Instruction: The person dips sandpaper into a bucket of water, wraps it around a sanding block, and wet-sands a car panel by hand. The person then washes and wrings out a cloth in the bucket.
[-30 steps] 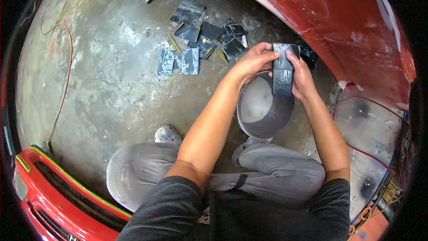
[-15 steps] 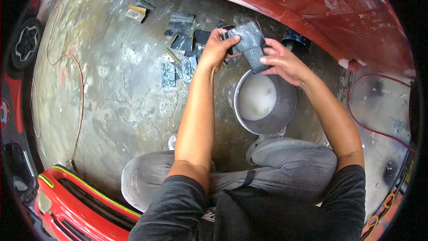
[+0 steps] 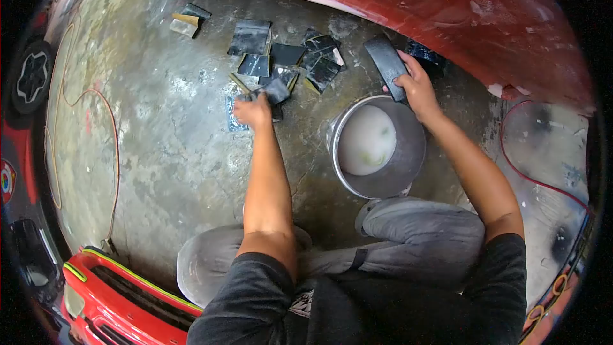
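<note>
My right hand (image 3: 418, 92) is wrapped round a long dark sanding block (image 3: 384, 61), held tilted just above the far rim of the bucket (image 3: 336, 147). Down and to the left, my left hand (image 3: 253, 113) pinches a wet grey sheet of sandpaper (image 3: 276, 91) low over the scattered pieces, slightly blurred. Beneath it a blue-black piece of sandpaper (image 3: 234, 115) streaked with white is partly covered by the hand. Cloudy whitish water (image 3: 367, 140) fills the bottom of the bucket.
More dark sandpaper sheets (image 3: 250, 37) lie on the concrete floor. A red car panel (image 3: 440, 6) with pale patches overhangs the far side. A red bumper (image 3: 121, 300) stands at lower left, hoses (image 3: 115, 134) run along the floor, and a dark container (image 3: 424, 52) sits under the panel.
My hands have moved apart. The left carried the grey sandpaper down and left to the scattered sheets, while the right kept the sanding block, now uncovered, near the bucket.
</note>
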A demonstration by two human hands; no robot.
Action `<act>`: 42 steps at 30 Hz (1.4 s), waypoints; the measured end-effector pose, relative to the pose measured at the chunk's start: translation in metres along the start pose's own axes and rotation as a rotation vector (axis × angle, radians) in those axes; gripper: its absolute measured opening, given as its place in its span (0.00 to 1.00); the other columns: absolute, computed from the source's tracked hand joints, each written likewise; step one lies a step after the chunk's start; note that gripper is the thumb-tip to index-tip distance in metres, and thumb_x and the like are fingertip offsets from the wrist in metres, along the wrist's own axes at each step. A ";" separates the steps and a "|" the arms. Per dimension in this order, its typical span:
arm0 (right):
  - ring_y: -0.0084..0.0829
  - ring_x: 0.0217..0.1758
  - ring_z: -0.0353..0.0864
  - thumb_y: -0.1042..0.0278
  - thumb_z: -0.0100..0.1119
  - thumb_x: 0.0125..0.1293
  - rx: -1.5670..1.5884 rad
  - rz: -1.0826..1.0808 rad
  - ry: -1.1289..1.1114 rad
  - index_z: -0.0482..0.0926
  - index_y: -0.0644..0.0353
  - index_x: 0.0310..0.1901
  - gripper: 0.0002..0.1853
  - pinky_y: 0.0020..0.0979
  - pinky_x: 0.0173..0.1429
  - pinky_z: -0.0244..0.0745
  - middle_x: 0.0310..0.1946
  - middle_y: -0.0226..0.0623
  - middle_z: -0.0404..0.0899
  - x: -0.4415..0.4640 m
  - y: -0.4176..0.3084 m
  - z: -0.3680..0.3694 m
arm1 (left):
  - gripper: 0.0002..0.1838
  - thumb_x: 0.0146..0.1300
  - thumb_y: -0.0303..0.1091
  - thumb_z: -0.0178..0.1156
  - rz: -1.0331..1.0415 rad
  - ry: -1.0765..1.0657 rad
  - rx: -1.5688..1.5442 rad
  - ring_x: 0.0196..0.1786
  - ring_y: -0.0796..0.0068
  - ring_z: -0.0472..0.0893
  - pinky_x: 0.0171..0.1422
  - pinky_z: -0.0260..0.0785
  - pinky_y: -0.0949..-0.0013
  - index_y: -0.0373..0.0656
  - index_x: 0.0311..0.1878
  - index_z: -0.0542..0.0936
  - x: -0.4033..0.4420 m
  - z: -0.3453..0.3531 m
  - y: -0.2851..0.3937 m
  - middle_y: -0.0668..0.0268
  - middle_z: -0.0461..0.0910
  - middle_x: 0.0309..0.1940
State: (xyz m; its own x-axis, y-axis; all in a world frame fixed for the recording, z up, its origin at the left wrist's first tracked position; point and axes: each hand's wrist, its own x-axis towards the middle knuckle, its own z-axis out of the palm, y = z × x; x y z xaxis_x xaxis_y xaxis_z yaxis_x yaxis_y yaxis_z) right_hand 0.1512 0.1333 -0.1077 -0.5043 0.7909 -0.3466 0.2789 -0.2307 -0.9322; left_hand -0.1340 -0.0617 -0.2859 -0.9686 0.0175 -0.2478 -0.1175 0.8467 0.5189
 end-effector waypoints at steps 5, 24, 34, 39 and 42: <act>0.45 0.71 0.76 0.71 0.56 0.64 -0.317 -0.243 0.159 0.66 0.70 0.73 0.34 0.37 0.74 0.67 0.67 0.56 0.76 0.000 0.025 0.015 | 0.29 0.57 0.36 0.72 0.555 -0.055 -0.103 0.61 0.41 0.77 0.71 0.65 0.46 0.32 0.60 0.79 -0.030 0.028 0.025 0.42 0.80 0.56; 0.63 0.52 0.84 0.64 0.59 0.64 -0.516 -0.424 0.290 0.69 0.56 0.72 0.33 0.50 0.58 0.77 0.50 0.66 0.82 0.004 0.029 0.015 | 0.22 0.67 0.43 0.60 1.053 -0.734 0.393 0.56 0.43 0.85 0.59 0.77 0.45 0.44 0.61 0.76 -0.049 0.068 0.163 0.44 0.85 0.51; 0.40 0.70 0.75 0.72 0.56 0.65 -0.174 -0.351 0.104 0.64 0.69 0.74 0.34 0.35 0.74 0.66 0.68 0.57 0.74 0.006 0.033 0.013 | 0.21 0.66 0.27 0.67 0.700 -0.762 -0.230 0.46 0.72 0.83 0.53 0.75 0.68 0.36 0.62 0.80 0.060 -0.029 0.136 0.62 0.86 0.44; 0.40 0.66 0.77 0.72 0.56 0.65 -0.144 -0.327 0.085 0.65 0.70 0.73 0.34 0.35 0.71 0.68 0.64 0.54 0.77 0.012 0.030 0.015 | 0.26 0.70 0.19 0.58 0.573 -0.969 -0.618 0.45 0.79 0.78 0.52 0.71 0.73 0.44 0.70 0.74 0.047 -0.091 0.137 0.70 0.80 0.41; 0.38 0.65 0.78 0.72 0.56 0.64 -0.124 -0.270 0.070 0.66 0.70 0.73 0.34 0.35 0.69 0.70 0.63 0.53 0.78 0.012 0.031 0.013 | 0.23 0.71 0.20 0.56 0.619 -1.113 -0.447 0.48 0.80 0.77 0.57 0.69 0.74 0.40 0.68 0.74 0.032 -0.146 0.158 0.70 0.80 0.44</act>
State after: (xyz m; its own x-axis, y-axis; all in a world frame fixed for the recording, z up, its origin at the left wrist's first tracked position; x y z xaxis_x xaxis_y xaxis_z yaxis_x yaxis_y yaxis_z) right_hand 0.1435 0.1284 -0.1419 -0.5177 0.8522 -0.0756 0.2417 0.0609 -0.9685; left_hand -0.2160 -0.0055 -0.0926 -0.2228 0.9295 -0.2938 0.0033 0.3020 0.9533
